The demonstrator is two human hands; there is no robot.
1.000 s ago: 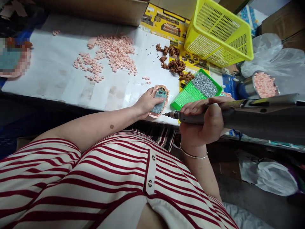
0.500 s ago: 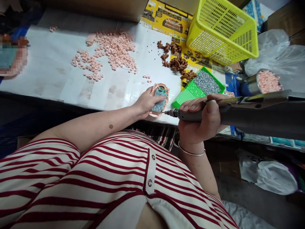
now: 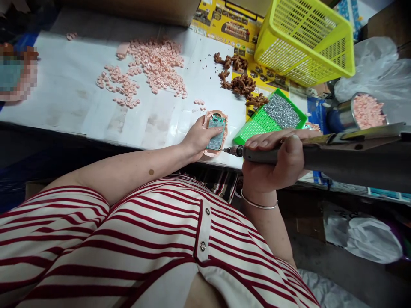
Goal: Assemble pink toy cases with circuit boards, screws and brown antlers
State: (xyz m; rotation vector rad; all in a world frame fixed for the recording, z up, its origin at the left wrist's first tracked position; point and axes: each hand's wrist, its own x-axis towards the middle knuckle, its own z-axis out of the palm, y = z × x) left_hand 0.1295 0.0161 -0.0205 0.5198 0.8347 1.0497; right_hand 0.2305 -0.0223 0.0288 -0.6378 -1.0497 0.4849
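Observation:
My left hand (image 3: 198, 139) presses down on a pink plastic shell (image 3: 215, 133) with a green circuit board in it, at the near edge of the white table (image 3: 80, 107); its fingers curl over the shell's left side. My right hand (image 3: 276, 164) is wrapped round a long grey electric screwdriver (image 3: 321, 158). The screwdriver's bit points left, with its tip at the lower right edge of the circuit board.
A green tray (image 3: 257, 124) holding a heap of small screws sits right of the shell. Behind lie brown plastic parts (image 3: 240, 83), a spread of pink rings (image 3: 154, 64) and a yellow basket (image 3: 305, 42). A metal tin of pink parts (image 3: 366, 111) stands far right.
The view has shifted slightly. The screwdriver bit stays at the board's lower right edge, and the left hand keeps holding the shell in place.

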